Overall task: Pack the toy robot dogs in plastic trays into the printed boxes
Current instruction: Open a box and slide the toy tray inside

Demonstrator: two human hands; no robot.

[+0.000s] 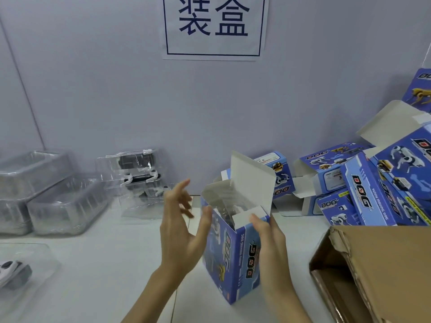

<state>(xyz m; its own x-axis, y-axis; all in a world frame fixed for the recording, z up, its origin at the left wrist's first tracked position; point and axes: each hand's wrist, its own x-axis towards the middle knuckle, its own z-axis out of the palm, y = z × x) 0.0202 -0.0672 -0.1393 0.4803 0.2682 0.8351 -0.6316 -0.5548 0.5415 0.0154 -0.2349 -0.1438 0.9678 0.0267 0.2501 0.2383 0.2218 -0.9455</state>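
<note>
A blue printed "DOG" box [235, 257] stands upright on the white table, its top flaps open. A toy dog in a clear tray [227, 212] sits inside, only partly visible. My right hand [268, 243] grips the box's right side, thumb at a small flap. My left hand [184, 227] is at the box's left edge with fingers spread, its thumb touching the top corner. More trays holding toy dogs [137, 173] stand stacked at the back wall. Another toy dog in a tray [14, 271] lies at the left edge.
Stacks of empty clear trays [46, 194] sit at the left. Several printed boxes [373, 183], some open, are piled at the right. A brown cardboard carton [377, 271] lies open at the lower right. A paper sign [214, 26] hangs on the wall.
</note>
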